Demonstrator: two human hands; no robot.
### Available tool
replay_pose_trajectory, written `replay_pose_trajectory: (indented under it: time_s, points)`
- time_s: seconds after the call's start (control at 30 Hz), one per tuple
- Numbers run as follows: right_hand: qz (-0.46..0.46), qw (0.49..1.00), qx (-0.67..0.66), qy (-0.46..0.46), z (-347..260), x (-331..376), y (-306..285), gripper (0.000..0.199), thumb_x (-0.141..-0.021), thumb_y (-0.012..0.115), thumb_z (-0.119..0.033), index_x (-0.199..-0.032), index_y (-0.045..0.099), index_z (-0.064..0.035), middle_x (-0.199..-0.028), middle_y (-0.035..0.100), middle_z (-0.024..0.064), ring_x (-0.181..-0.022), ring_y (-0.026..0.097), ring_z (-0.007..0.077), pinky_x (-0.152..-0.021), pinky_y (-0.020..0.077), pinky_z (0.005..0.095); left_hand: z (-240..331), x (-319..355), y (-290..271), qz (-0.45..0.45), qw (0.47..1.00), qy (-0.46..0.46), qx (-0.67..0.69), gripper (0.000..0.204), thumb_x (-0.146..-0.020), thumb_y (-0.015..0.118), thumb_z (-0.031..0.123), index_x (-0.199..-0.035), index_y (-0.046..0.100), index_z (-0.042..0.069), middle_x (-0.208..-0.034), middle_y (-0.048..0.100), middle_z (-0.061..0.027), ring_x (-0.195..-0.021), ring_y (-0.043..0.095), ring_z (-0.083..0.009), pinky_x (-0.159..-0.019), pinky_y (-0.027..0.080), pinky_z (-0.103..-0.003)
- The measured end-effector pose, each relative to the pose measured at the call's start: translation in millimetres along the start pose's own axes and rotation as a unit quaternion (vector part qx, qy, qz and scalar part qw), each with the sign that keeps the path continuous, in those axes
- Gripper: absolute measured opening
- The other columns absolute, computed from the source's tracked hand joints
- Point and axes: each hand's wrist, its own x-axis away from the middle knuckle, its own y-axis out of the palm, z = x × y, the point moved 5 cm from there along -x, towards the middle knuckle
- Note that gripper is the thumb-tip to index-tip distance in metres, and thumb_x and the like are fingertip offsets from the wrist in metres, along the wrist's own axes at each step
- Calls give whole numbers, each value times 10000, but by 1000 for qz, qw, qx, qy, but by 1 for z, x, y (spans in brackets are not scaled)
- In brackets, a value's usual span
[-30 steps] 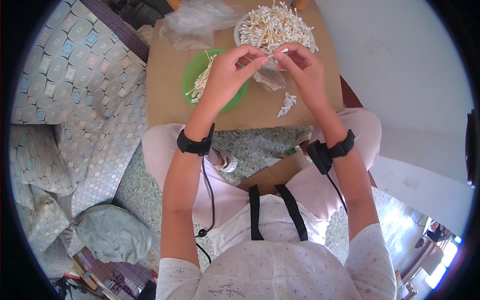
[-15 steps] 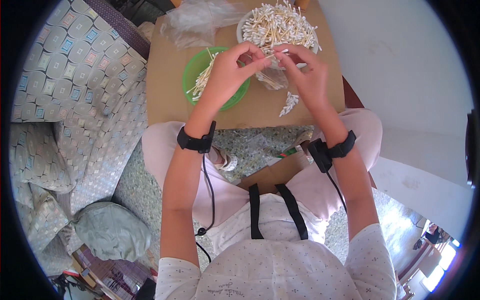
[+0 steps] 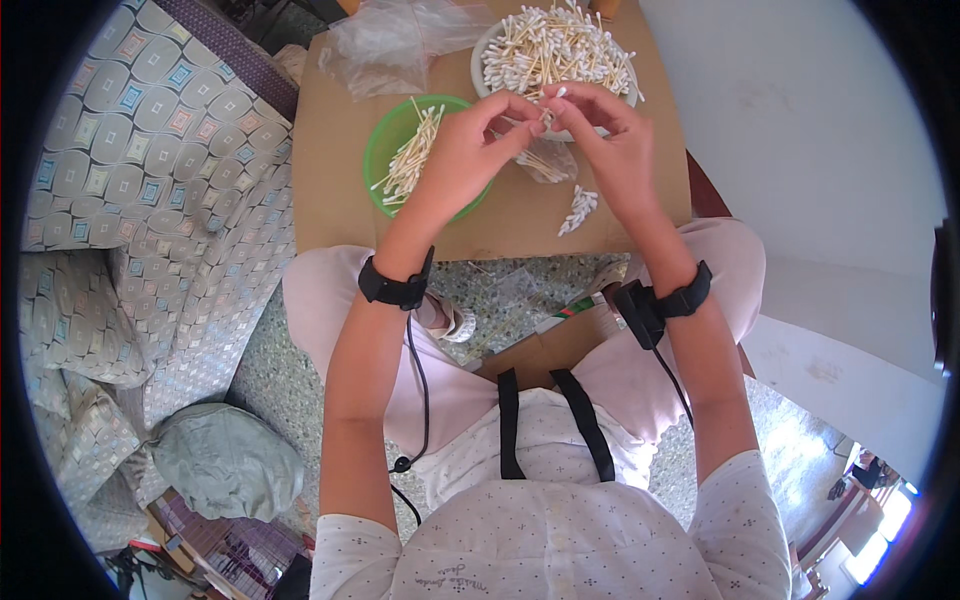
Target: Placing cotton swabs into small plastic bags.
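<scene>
Fingertips of both hands meet in front of the heaped white bowl. My right hand [image 3: 612, 135] pinches a cotton swab [image 3: 561, 92], its white tip showing above the fingers. My left hand [image 3: 478, 138] is closed at the swab's lower part, which the fingers partly hide. A white bowl [image 3: 478, 72] is piled high with wooden-stick cotton swabs. Left of the hands, a green bowl [image 3: 374, 150] holds a smaller bundle of swabs, partly covered by my left wrist. Several white cotton tips [image 3: 580, 208] lie in a small pile below my right hand.
A clear plastic bag [image 3: 552, 163] with swabs lies under the hands on the cardboard-topped table [image 3: 330, 190]. More crumpled clear bags [image 3: 385, 45] lie at the far left. Patterned fabric [image 3: 180, 150] hangs to the left; a white wall [image 3: 790, 130] stands to the right.
The swab between my fingers has turned from lying across to more upright. My left hand has shifted slightly downward; the bowls stay put.
</scene>
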Motion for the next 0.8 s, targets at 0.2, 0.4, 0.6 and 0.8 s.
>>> replay_pose_trajectory:
  time_s: [0.2,0.4,0.6,0.8]
  points:
    - [3,993,115,9,1,-1,-1,166,-843,678,-178,-966,691,-68,-860,694,23,-684,616,99,-610,479,241,-5,-1,-16,67,992,-28,99,147,-903,599,113,-1009,591,12,-917,627,-22,-785,553,-83,-710,438,-217]
    - [-37,981,186,-42,1,1,6,175,-836,675,-196,-962,693,-75,-863,694,42,-644,617,140,-590,480,259,-3,-1,-16,82,988,-22,127,155,-885,630,102,-1009,595,14,-929,618,-17,-773,539,-76,-697,437,-215]
    - [-57,975,206,-57,2,3,11,186,-824,688,-207,-951,695,-71,-849,691,48,-623,611,146,-585,482,263,-3,0,-16,82,989,-3,122,168,-887,636,96,-1028,599,12,-971,640,-32,-830,573,-77,-737,452,-216]
    - [-12,996,86,13,15,-8,3,150,-836,690,-180,-926,691,-60,-761,662,-3,-621,560,62,-580,457,224,-2,2,-20,117,990,23,76,155,-858,670,151,-962,638,41,-872,661,6,-728,567,-55,-637,437,-211]
